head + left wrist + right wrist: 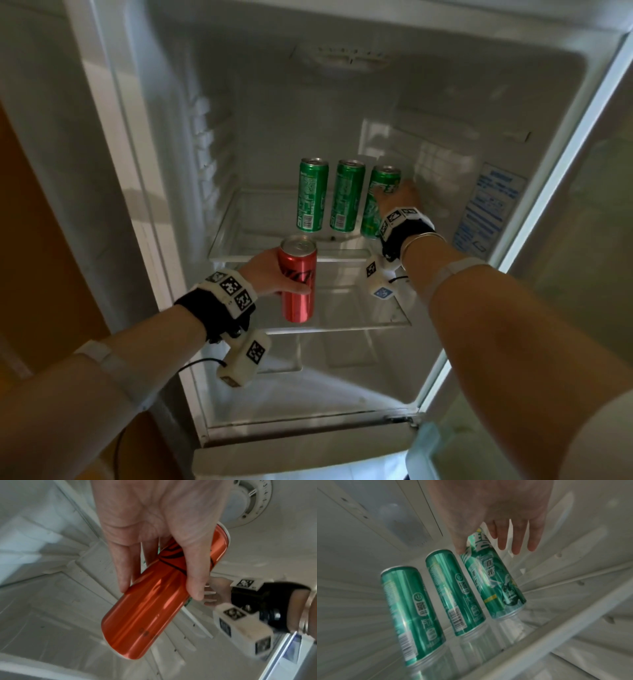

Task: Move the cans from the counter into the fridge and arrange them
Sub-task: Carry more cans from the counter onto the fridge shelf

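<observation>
Three green cans stand upright in a row on the fridge's upper glass shelf [253,236]: a left green can [311,195] [412,609], a middle green can [347,197] [455,593] and a right green can [371,219] [493,582]. My right hand [399,195] [488,547] is at the top of the right can. Its thumb touches the can's front, and its fingers hang straight beside it. My left hand [270,274] [160,591] grips a red can [297,284] [154,601] round its middle. It holds that can upright in the air, in front of the upper shelf's edge.
A lower glass shelf [359,318] lies under the red can, with a white compartment floor [325,387] below it. The fridge's side walls close in left and right, and the open door [603,205] stands at the right. A thermostat dial [254,500] is on the ceiling.
</observation>
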The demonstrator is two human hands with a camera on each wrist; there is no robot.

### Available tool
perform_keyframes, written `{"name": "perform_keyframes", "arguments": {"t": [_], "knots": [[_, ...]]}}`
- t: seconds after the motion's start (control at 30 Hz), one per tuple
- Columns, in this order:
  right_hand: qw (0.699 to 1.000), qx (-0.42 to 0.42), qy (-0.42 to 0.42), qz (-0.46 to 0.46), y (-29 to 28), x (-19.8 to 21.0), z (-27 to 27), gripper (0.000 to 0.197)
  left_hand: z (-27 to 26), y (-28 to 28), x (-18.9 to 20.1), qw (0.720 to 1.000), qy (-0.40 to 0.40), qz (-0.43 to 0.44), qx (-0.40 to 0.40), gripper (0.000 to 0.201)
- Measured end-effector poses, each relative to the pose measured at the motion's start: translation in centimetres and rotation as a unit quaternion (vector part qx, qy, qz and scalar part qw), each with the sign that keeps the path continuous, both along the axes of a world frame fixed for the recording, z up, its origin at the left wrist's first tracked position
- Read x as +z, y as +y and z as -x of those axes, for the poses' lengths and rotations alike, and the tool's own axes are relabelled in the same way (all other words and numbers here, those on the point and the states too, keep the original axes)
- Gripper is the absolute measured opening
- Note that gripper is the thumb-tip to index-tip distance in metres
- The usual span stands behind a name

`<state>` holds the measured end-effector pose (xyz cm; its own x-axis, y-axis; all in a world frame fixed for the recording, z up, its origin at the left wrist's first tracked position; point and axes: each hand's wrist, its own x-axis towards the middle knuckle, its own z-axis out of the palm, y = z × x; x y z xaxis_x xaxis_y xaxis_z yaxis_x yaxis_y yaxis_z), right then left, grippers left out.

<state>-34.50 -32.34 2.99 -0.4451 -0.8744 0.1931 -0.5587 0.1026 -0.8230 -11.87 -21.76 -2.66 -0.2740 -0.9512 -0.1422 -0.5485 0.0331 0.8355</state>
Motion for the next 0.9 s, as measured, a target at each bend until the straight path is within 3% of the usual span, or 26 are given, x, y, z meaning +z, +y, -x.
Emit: {"name": "perform_keyframes", "arguments": {"t": [0.13, 0.43, 0.73, 0.9], "knots": [[0.999, -0.022, 0.044, 0.002, 1.3, -0.2, -0.2, 0.062, 0.2, -0.6, 3.5, 1.0, 0.027, -0.009, -0.011, 0.058], [0.991, -0.033, 0.128, -0.002, 3.1, 0.1, -0.4, 0.046, 2.6, -5.0, 9.7, 0.994, 0.078, 0.068, 0.027, 0.051], [0.988, -0.019, 0.153, 0.031, 4.3, -1.3, -0.5, 0.048, 5.4, -7.6, 8.6, 0.992, -0.008, 0.117, 0.041, 0.06], [0.988, -0.018, 0.155, 0.02, 4.3, -2.0, -0.4, 0.048, 6.0, -8.1, 7.7, 0.993, 0.004, 0.115, 0.033, 0.058]]}}
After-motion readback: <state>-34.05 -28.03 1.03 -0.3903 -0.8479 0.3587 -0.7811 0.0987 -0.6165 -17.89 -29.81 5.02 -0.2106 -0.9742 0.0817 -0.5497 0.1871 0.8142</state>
